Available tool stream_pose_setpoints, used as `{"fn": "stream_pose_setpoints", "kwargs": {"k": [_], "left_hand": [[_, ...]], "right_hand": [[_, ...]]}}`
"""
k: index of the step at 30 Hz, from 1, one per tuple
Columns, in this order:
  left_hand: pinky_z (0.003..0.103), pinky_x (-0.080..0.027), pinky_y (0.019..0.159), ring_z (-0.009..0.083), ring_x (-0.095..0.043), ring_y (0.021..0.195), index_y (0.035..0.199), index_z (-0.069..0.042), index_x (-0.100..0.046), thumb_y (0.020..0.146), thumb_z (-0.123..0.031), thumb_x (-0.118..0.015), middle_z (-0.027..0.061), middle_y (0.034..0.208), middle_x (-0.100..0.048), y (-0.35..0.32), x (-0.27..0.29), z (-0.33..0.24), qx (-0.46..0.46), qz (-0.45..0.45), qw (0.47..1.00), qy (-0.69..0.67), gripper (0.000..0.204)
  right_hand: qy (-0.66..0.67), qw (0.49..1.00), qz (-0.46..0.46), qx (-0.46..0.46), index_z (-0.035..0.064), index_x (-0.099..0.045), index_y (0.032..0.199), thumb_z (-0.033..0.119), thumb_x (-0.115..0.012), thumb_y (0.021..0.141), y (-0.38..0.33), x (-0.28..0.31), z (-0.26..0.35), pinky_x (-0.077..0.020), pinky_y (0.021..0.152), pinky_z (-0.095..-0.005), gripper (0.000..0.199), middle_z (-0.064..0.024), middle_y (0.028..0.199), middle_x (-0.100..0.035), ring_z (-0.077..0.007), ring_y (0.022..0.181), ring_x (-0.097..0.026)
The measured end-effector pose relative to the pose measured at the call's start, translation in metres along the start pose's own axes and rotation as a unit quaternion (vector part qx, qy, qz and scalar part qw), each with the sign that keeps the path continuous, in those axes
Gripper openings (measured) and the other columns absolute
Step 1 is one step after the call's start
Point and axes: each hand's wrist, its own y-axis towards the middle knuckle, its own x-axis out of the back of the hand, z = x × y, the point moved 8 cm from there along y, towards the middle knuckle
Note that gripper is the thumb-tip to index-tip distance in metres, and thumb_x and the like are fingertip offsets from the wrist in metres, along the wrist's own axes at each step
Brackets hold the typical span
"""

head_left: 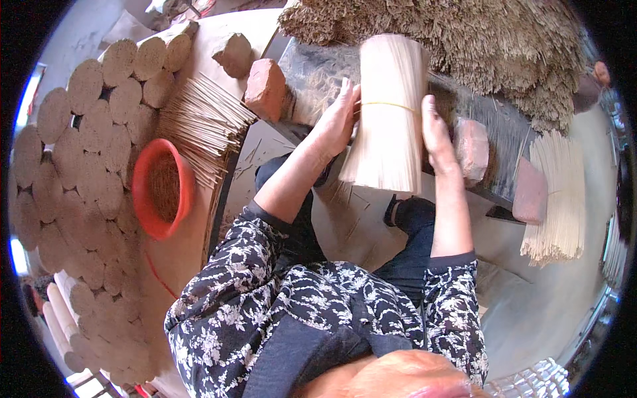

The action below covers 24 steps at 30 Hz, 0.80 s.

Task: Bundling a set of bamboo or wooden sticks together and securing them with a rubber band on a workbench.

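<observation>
A thick bundle of thin pale sticks [391, 142], bound round the middle by a yellow band [388, 105], is held between my two palms. My left hand [337, 121] presses its left side with the fingers stretched forward. Against the right side lies my right hand [438, 136], thumb and fingers pointing away from me. The bundle tilts slightly, its lower end fanning out above my lap. Beneath its far end is a low dark bench [312, 73] covered with clear plastic sheeting.
Brown stick heaps [451, 40] cover the far side. Bricks [267, 89] [471, 149] sit on the bench. To the left are loose sticks [202, 123], an orange-red bowl [141, 192] of brown powder and stacked round bundles [70, 159]. Another pale bundle [557, 199] stands at right.
</observation>
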Motion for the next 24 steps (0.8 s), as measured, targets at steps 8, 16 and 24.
{"fn": "stream_pose_setpoints", "kwargs": {"k": [8,16,24], "left_hand": [[0.041,-0.037,0.1,0.029,-0.052,0.112,0.133,0.009,-0.039,0.095,-0.058,-0.037,0.0208,0.127,-0.052,0.027,0.048,0.04,0.008,-0.193,0.98,0.037,0.076],[0.037,-0.041,0.094,0.0221,-0.053,0.107,0.125,0.003,-0.045,0.097,-0.046,-0.038,0.0172,0.118,-0.056,0.035,-0.003,0.071,0.035,-0.079,0.996,0.021,0.057],[0.036,-0.028,0.106,0.0237,-0.038,0.122,0.132,0.001,-0.035,0.099,-0.041,-0.037,0.0165,0.13,-0.042,0.019,-0.028,0.023,-0.112,-0.062,0.979,0.156,0.053]], "right_hand": [[0.045,0.999,-0.014,0.015,-0.0082,-0.049,0.126,0.061,-0.027,0.096,0.006,0.031,-0.023,-0.0427,0.095,-0.032,0.079,-0.0184,0.121,-0.059,-0.025,0.111,-0.055],[0.162,0.986,0.03,0.009,-0.009,-0.048,0.128,0.059,-0.031,0.096,-0.004,0.011,-0.01,-0.0438,0.095,-0.0319,0.077,-0.0169,0.125,-0.056,-0.0228,0.11,-0.057],[0.258,0.965,0.051,-0.006,-0.0067,-0.041,0.133,0.058,-0.03,0.097,-0.034,-0.004,0.022,-0.0409,0.099,-0.0313,0.075,-0.0155,0.131,-0.051,-0.0215,0.117,-0.052]]}}
